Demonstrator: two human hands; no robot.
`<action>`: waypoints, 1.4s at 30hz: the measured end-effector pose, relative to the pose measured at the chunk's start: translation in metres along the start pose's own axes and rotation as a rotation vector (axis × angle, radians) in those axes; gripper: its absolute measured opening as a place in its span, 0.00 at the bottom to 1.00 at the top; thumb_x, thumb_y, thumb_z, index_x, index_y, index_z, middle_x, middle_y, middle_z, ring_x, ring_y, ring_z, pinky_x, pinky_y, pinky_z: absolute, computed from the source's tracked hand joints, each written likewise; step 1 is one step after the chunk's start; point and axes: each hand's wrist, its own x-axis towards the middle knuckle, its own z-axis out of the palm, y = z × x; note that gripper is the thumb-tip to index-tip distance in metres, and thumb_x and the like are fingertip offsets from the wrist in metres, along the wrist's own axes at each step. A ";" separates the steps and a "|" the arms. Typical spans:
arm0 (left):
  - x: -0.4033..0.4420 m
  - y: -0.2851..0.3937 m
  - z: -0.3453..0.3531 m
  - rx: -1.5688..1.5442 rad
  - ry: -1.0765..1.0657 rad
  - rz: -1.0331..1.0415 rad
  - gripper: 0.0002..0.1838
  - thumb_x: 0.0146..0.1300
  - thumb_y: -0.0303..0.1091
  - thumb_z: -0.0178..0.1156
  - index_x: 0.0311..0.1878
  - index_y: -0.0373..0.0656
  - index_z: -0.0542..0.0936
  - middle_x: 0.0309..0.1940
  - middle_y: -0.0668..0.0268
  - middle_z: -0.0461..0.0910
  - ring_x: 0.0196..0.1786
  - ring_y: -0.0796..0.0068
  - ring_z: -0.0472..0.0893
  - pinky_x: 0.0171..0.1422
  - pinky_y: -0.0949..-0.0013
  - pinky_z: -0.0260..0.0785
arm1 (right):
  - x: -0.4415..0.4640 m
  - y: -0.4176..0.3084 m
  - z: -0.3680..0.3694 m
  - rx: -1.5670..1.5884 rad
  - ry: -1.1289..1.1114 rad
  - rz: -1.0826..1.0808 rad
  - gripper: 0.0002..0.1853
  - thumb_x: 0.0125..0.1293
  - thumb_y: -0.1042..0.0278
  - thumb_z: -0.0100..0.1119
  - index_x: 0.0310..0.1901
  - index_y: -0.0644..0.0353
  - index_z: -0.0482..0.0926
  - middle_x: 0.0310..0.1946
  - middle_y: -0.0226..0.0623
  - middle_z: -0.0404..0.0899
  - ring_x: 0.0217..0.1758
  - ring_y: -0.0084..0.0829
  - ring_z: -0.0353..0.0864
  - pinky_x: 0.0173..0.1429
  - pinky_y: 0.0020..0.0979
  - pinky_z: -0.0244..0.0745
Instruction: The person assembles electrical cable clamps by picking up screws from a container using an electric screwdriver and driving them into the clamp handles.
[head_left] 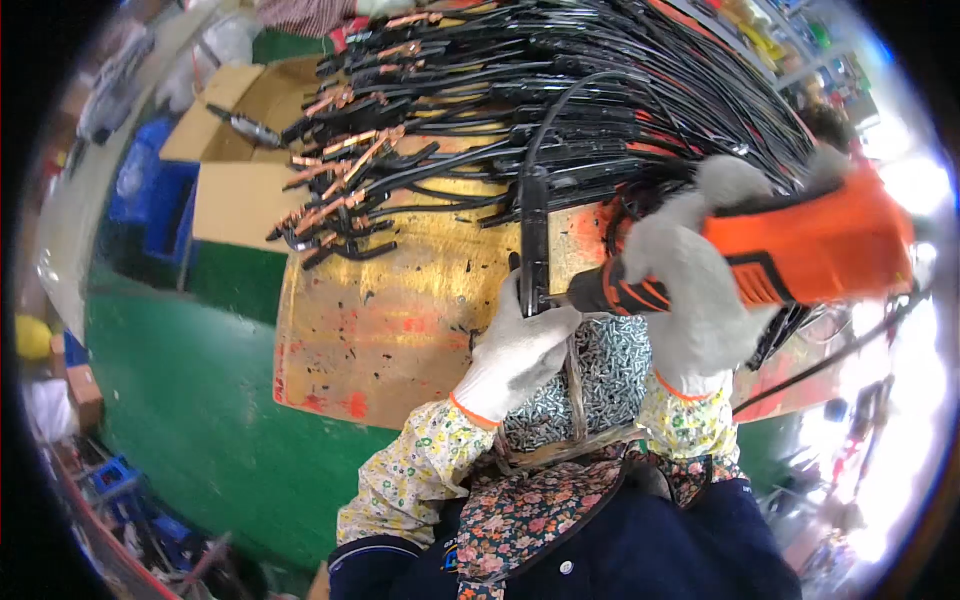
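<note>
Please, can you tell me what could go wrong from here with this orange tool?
The bit of the orange power tool points at the black handle right beside the fingers of the left hand; if it slips, it could hit them. The glove fabric might also catch on a turning bit. A dropped screw could be hard to find among the loose screws close below.

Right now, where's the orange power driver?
Head view, right of centre: in the right hand, tip against the black handle, above the screw bin.
</note>
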 end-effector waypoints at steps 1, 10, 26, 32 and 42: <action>0.000 0.001 0.001 0.004 -0.030 0.000 0.37 0.65 0.23 0.64 0.72 0.49 0.57 0.35 0.66 0.78 0.20 0.84 0.70 0.18 0.77 0.59 | 0.000 -0.002 0.001 -0.028 0.015 0.039 0.38 0.52 0.91 0.55 0.68 0.63 0.63 0.45 0.45 0.76 0.25 0.28 0.78 0.29 0.31 0.76; -0.040 0.000 0.021 0.160 -0.006 0.170 0.30 0.68 0.26 0.60 0.71 0.49 0.62 0.32 0.71 0.74 0.20 0.82 0.70 0.20 0.76 0.59 | -0.040 -0.019 -0.106 0.620 0.113 -0.517 0.32 0.68 0.80 0.52 0.73 0.62 0.57 0.48 0.42 0.79 0.25 0.21 0.65 0.27 0.25 0.68; 0.060 -0.134 0.405 0.462 -0.691 0.042 0.65 0.65 0.27 0.65 0.75 0.52 0.13 0.56 0.60 0.72 0.56 0.69 0.78 0.64 0.52 0.74 | -0.190 -0.038 -0.309 0.486 0.934 -0.584 0.39 0.72 0.82 0.54 0.80 0.50 0.51 0.66 0.38 0.73 0.30 0.18 0.63 0.32 0.24 0.69; 0.133 -0.162 0.390 0.869 -1.011 -0.036 0.53 0.64 0.31 0.66 0.79 0.41 0.35 0.44 0.62 0.78 0.47 0.74 0.78 0.51 0.68 0.73 | -0.197 -0.031 -0.319 0.494 1.033 -0.467 0.37 0.72 0.82 0.54 0.79 0.50 0.54 0.64 0.38 0.73 0.30 0.18 0.62 0.32 0.24 0.69; 0.040 -0.047 0.171 1.215 -0.537 0.658 0.32 0.65 0.33 0.65 0.71 0.36 0.69 0.50 0.55 0.81 0.50 0.68 0.82 0.57 0.64 0.76 | -0.095 -0.048 -0.194 0.095 0.616 0.106 0.32 0.71 0.67 0.55 0.74 0.63 0.59 0.51 0.43 0.76 0.38 0.27 0.77 0.37 0.25 0.73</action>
